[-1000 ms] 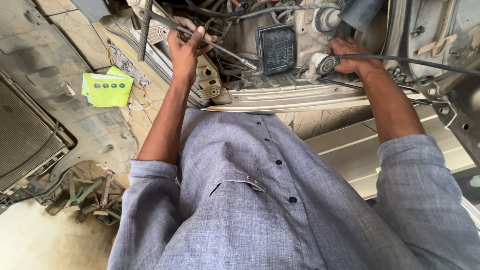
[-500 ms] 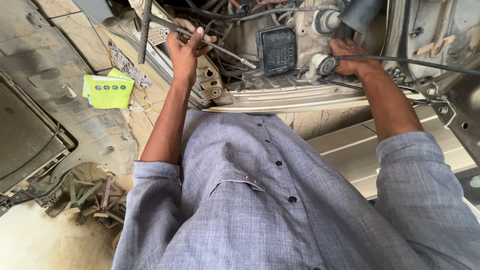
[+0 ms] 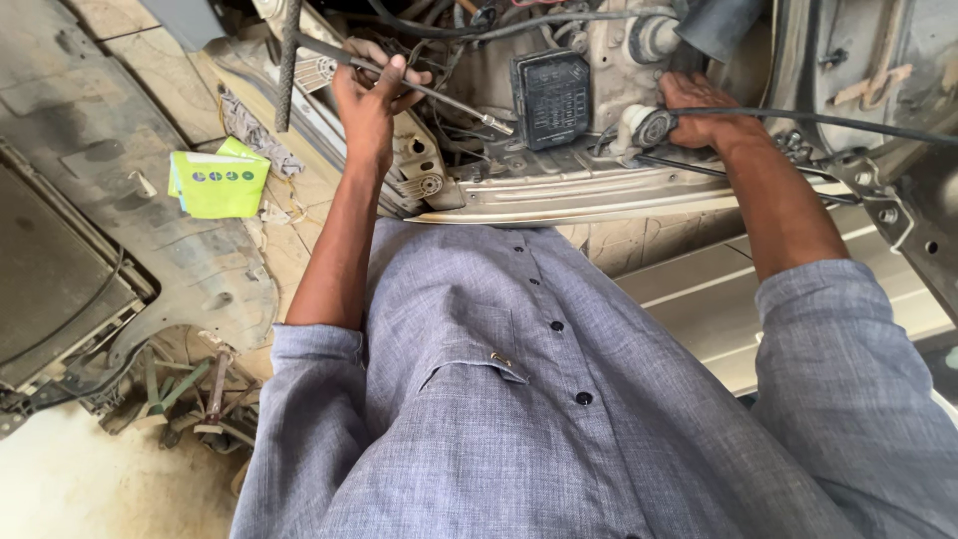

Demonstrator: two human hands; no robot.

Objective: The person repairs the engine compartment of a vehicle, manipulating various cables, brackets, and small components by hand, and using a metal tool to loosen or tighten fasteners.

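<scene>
- Hands work well apart inside an open engine bay, seen from above over a grey-blue buttoned shirt [image 3: 519,399] with sleeves rolled to the elbow.
- Left hand [image 3: 371,95] is wrapped around a long thin metal rod tool [image 3: 399,80], fingers curled over its shaft.
- That rod runs slantwise from the upper left, near a dark ribbed bar [image 3: 287,65], down to the right; its tip ends just beside a black square ribbed box [image 3: 551,97] mounted in the bay.
- Right hand [image 3: 704,105] rests on a round grey-and-black fitting [image 3: 651,128] at the end of a black cable [image 3: 828,120]; fingers lie over the part, but whether they truly clamp it I cannot tell.
- The black cable leads away from the fitting toward the right edge, passing over the forearm.
- A pale metal crossmember [image 3: 599,195] stretches between the two arms, just below both hands and touching the shirt front.
- On the ground to the left lies a bright yellow-green cardboard packet [image 3: 218,180], beside a crumpled grey rag [image 3: 249,125].
- A large dark plastic underbody panel [image 3: 120,230] lies flat farther left, with a heap of rusty metal tools [image 3: 190,394] near its lower edge.
</scene>
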